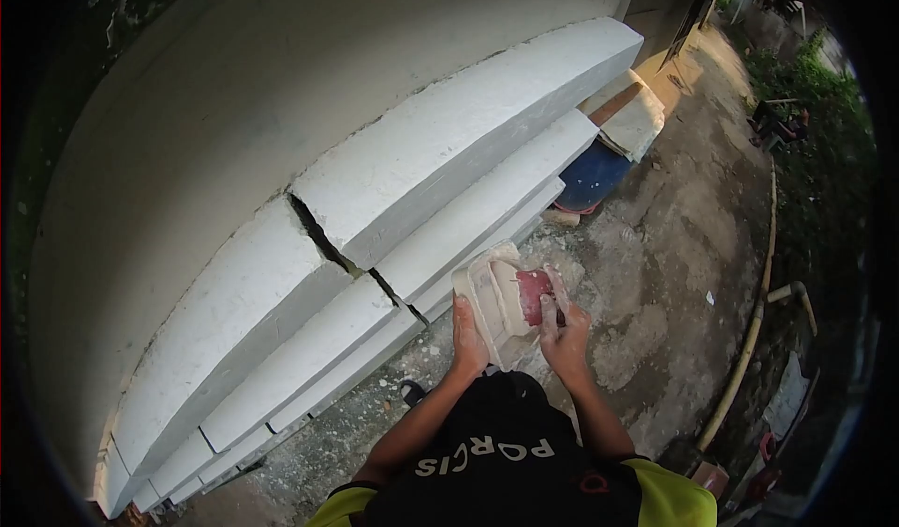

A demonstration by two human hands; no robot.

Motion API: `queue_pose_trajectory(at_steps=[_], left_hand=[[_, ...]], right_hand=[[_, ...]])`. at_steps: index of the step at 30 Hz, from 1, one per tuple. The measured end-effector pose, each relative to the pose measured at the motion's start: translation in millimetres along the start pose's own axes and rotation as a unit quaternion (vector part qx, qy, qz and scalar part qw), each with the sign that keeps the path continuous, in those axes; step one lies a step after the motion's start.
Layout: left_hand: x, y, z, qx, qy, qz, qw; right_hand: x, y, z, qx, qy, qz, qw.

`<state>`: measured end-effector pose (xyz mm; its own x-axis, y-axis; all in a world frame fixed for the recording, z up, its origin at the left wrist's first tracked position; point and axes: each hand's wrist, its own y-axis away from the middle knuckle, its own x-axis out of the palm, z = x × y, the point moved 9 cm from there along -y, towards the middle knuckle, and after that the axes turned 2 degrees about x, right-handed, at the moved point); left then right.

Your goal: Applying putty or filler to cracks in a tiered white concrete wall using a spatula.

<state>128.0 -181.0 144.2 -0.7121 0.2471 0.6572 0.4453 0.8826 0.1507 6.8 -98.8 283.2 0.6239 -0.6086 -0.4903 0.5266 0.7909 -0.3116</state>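
Observation:
In front of my chest, my left hand grips the outer side of an off-white, plaster-smeared shallow container. Pale paste coats its inside. My right hand is closed around a red scraper, its fingers dusted white. The scraper is over the container's right side, with pale material along its edge; whether it touches the container wall I cannot tell.
Long white block-like slabs line the wall in stepped layers on the left, split by a dark gap. Beyond them stands a blue tub beside a pale sheet. A long pole edges the stained concrete ground on the right.

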Motion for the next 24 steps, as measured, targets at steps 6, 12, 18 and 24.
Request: queue_pose_trajectory(at_steps=[6, 12, 18, 24], left_hand=[[-7, 0, -8, -0.019, -0.012, -0.003, 1.0], [-61, 11, -10, -0.045, -0.028, -0.045, 0.998], [-66, 32, -22, -0.039, -0.047, -0.02, 0.998], [-79, 41, -13, -0.052, -0.008, -0.024, 0.998]], right_hand=[[-17, 1, -7, 0.011, -0.042, -0.116, 0.992], [-40, -22, -32, 0.159, -0.465, -0.117, 0.863], [-171, -127, 35, -0.038, -0.392, -0.229, 0.89], [-242, -307, 38, -0.061, -0.355, -0.258, 0.897]])
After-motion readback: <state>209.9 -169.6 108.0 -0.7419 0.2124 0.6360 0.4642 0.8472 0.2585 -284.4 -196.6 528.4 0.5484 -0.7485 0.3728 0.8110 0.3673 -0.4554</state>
